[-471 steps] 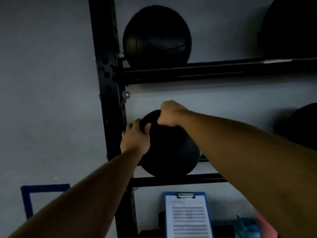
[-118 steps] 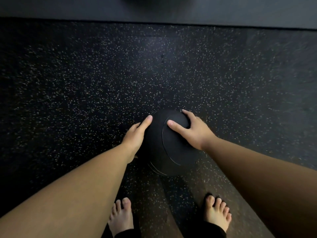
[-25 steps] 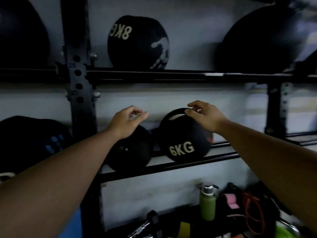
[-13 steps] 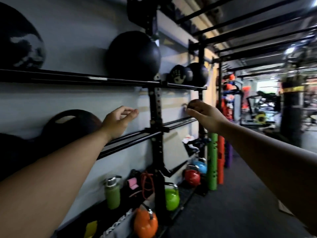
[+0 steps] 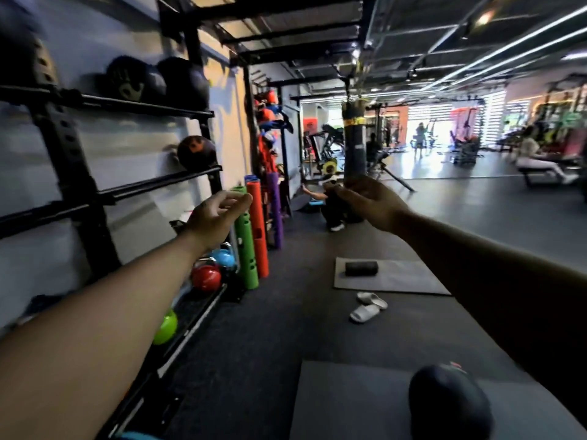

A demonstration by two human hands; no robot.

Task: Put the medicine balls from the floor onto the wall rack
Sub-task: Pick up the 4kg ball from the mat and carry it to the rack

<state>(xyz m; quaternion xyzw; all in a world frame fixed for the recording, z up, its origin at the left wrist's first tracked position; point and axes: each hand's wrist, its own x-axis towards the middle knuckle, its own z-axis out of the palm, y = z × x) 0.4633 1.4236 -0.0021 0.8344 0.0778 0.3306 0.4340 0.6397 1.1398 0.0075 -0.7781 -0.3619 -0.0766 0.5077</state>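
- My left hand (image 5: 219,214) is raised in front of me, fingers loosely curled, thumb near the fingertips, holding nothing.
- My right hand (image 5: 371,204) is raised at about the same height, fingers relaxed and slightly bent, also holding nothing. The two hands are well apart and touch neither ball nor rack.
- One dark medicine ball (image 5: 448,404) lies on the floor at lower right, resting on a grey mat (image 5: 333,408), below my right forearm. It has a small red mark near its top.
- The wall rack (image 5: 73,154) runs along the left wall: black uprights with holes and paired horizontal rails.
- On the upper rail sit two dark balls (image 5: 187,77) side by side; one has a pale hand print.
- On the rail below, at its far end, sits a single ball (image 5: 197,152) with orange markings.
- Under the rack stand a red kettlebell (image 5: 206,276), a blue one (image 5: 224,258) and a green one (image 5: 166,327).
- Just past the rack stand upright green (image 5: 246,249), orange (image 5: 257,230) and purple (image 5: 274,211) tubes.
- Farther along the floor lie a second mat (image 5: 397,281) with a dark roller (image 5: 362,268) on it and a pair of pale slippers (image 5: 368,308).
- The view is blurred; lettering on the balls is unreadable.
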